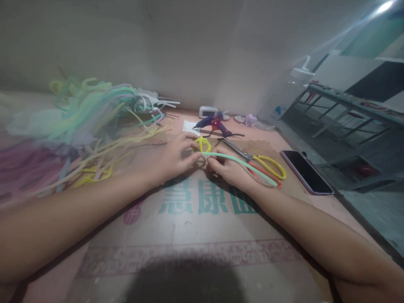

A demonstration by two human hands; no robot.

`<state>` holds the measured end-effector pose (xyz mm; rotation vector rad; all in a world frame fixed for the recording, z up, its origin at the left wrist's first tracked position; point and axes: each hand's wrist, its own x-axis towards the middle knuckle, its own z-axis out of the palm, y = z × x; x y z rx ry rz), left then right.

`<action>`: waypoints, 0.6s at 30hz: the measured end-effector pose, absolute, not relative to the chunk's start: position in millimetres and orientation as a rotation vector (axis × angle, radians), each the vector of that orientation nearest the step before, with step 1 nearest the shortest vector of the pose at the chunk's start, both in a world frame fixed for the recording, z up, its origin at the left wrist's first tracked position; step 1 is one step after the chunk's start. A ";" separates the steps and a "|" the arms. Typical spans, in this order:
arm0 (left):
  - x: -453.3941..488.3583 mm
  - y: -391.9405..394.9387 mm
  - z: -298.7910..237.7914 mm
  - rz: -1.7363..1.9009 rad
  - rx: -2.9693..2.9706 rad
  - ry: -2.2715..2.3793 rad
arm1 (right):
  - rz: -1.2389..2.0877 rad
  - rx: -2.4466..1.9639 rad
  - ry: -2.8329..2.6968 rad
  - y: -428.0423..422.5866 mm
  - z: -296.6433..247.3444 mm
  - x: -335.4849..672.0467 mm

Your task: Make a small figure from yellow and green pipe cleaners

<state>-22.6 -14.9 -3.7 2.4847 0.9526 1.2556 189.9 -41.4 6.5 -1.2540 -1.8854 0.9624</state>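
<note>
A light green pipe cleaner (233, 158) has one end at the fingertips of my left hand (180, 155), which pinches it. From there it arches right, over my right hand (232, 168). The fingers of my right hand are curled closed against the green pipe cleaner near that same end, partly hidden behind it. A yellow pipe cleaner bent into loops (204, 144) stands up right at my left fingertips; its lower part is hidden. Beyond my right hand lie scissors (243, 150) with one yellow and one orange handle.
A blue glue gun (213, 122) with a red light rests near a white paper (190, 126) at the back. Many pastel pipe cleaners (104, 105) heap at left. A phone (306, 171) lies by the right edge, below a clear bottle (280, 99). Printed cardboard (183, 231) covers the table.
</note>
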 end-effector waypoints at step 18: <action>-22.2 -14.8 -6.6 1.056 2.360 1.058 | 1.179 -1.099 -1.511 -32.5 6.9 189.9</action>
